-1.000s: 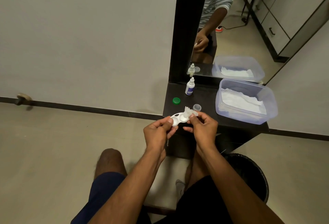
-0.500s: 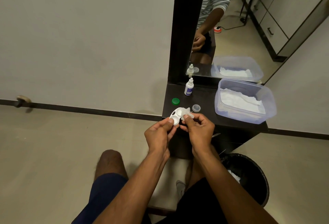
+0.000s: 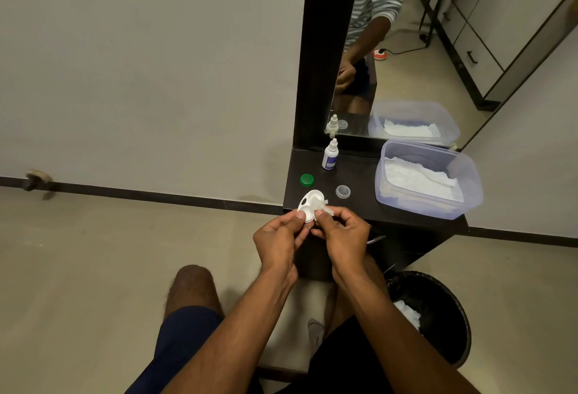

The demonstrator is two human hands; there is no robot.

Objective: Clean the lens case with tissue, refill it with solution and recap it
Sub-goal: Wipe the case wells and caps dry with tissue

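Left hand (image 3: 278, 242) pinching white plastic twin-well lens case (image 3: 309, 204) by near end, above dark worktop (image 3: 359, 206) edge. Right hand (image 3: 344, 237) pinching crumpled white tissue (image 3: 323, 206) against well. Case judged light, rigid, possibly slippery; rim hold advisable.

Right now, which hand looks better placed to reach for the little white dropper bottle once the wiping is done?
Probably the right hand. It pinches only the scrap of white tissue, easily dropped, while the left hand holds the white plastic lens case. The small white dropper bottle stands slightly right of the case.
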